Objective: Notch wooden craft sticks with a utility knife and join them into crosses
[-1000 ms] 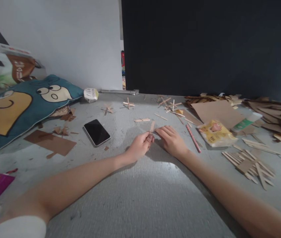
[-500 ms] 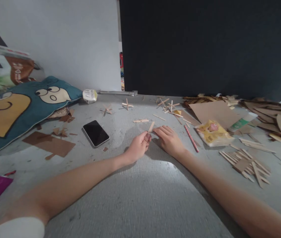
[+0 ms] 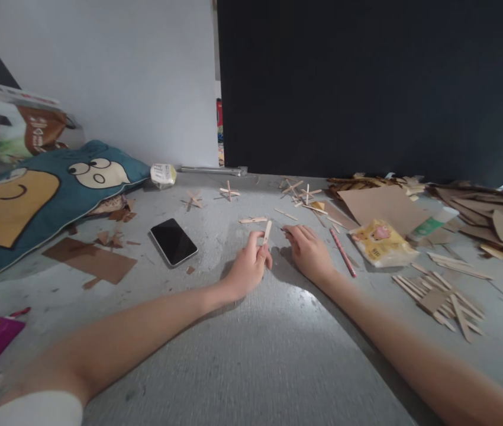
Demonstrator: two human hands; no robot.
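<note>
My left hand [image 3: 248,263] pinches a wooden craft stick [image 3: 267,232], which points up and away from the fingers. To its right, my right hand [image 3: 310,251] rests low over the table with fingers curled together; something small and dark may be at the fingertips, too small to name. A gap separates the two hands. Just beyond them a flat craft stick with dark marks [image 3: 252,220] lies on the table, and a thinner stick [image 3: 286,213] is farther right. Crossed-stick pieces stand at the back, among them one star shape [image 3: 229,191].
A phone [image 3: 173,242] lies left of my hands, near brown cardboard [image 3: 89,260] and a blue cushion [image 3: 60,201]. On the right are a red pencil [image 3: 342,252], a yellow packet [image 3: 382,242], a glue stick [image 3: 434,223] and a bundle of craft sticks [image 3: 440,299]. A dark panel [image 3: 367,89] rises behind.
My left hand has turned the craft stick more upright and now shows more of it. My right hand has drawn slightly right, away from the stick.
</note>
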